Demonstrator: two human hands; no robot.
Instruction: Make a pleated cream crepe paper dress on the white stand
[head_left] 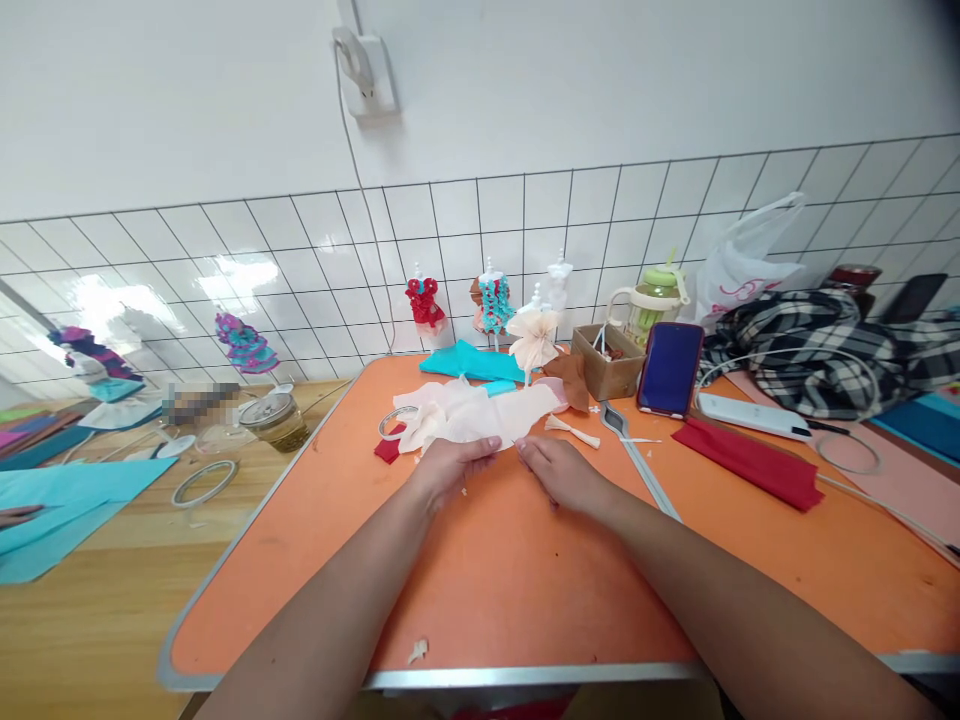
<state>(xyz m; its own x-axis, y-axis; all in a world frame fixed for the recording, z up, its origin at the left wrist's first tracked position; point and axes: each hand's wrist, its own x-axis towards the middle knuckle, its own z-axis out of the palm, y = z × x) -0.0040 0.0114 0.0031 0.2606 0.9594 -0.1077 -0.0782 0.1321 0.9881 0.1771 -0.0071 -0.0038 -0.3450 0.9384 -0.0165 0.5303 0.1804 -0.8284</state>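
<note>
My left hand (456, 468) is closed in a pinch at the near edge of a pale cream sheet of crepe paper (457, 415). Just to its right, my right hand (559, 470) pinches the same thin paper, fingertips a short gap apart from the left ones. The exact bit between the fingers is hard to make out. Behind the paper stands a small dress form with a cream paper flower skirt (534, 340). A roll of tape (397, 422) and a red paper scrap (390, 445) lie left of the sheet. A twisted cream paper strip (572, 432) rests right of it.
Scissors (615, 420), a small cardboard box (611, 365), a phone (670, 368) and folded red paper (750, 463) sit to the right. Turquoise paper (472, 360) and decorated dress forms (426, 305) stand behind. Another person's hand (19, 516) rests on blue paper at far left.
</note>
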